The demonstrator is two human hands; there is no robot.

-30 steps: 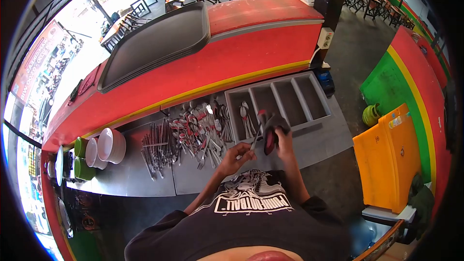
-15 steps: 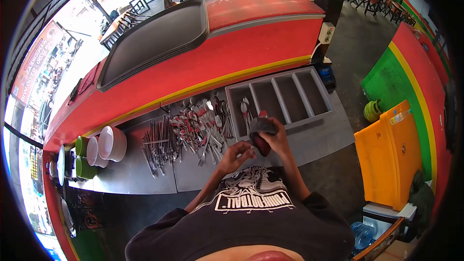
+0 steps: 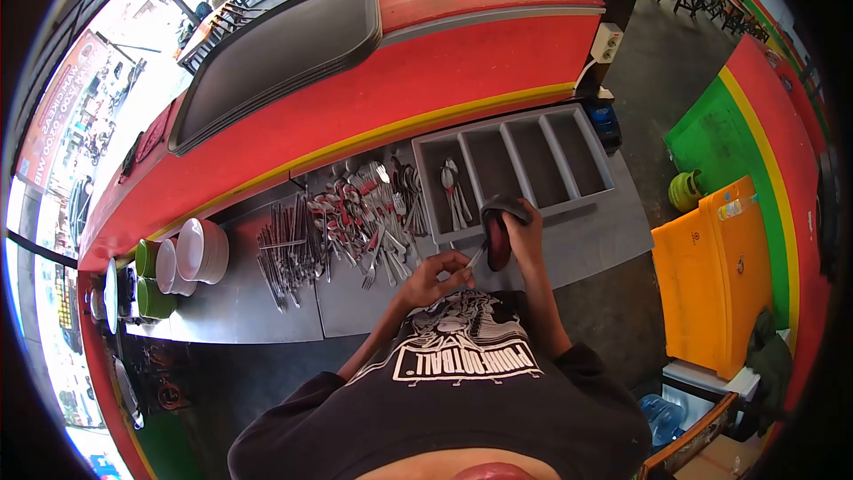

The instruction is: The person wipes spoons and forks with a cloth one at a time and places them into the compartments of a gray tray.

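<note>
Utensil: A slim metal piece [image 3: 478,257] was between the two hands, just below the organizer [image 3: 515,171]; its head was not visible, so its type could not be told.
Long axis: It slanted from about seven o'clock at the left fingers toward one o'clock at the cloth [image 3: 498,240].
Left hand [image 3: 434,280]: The thumb and fingers were nearly closed, pinching the utensil's lower end.
Right hand [image 3: 526,229]: The fingers were curled around the dark cloth, its dark red part hanging beside the utensil; their exact opening could not be told.
Organizer: It lay toward one o'clock from the hands, its four compartments side by side; the leftmost held spoons [image 3: 451,188], heads toward twelve, handles toward five.
Cutlery heap [image 3: 369,222]: It lay at ten o'clock from the hands, mixed in direction, some handles red.
Sticks [image 3: 283,253]: They lay at nine o'clock, just beyond the heap, mostly running from twelve to six.
Bowls [image 3: 203,251]: They were stacked farther out at nine o'clock.
Shirt [image 3: 462,369]: White boxed lettering included "FOOTBALL"; its opening letters were unclear.
Banner [image 3: 64,116]: At ten o'clock, far off, it carried sideways lettering too small to read surely.
</note>
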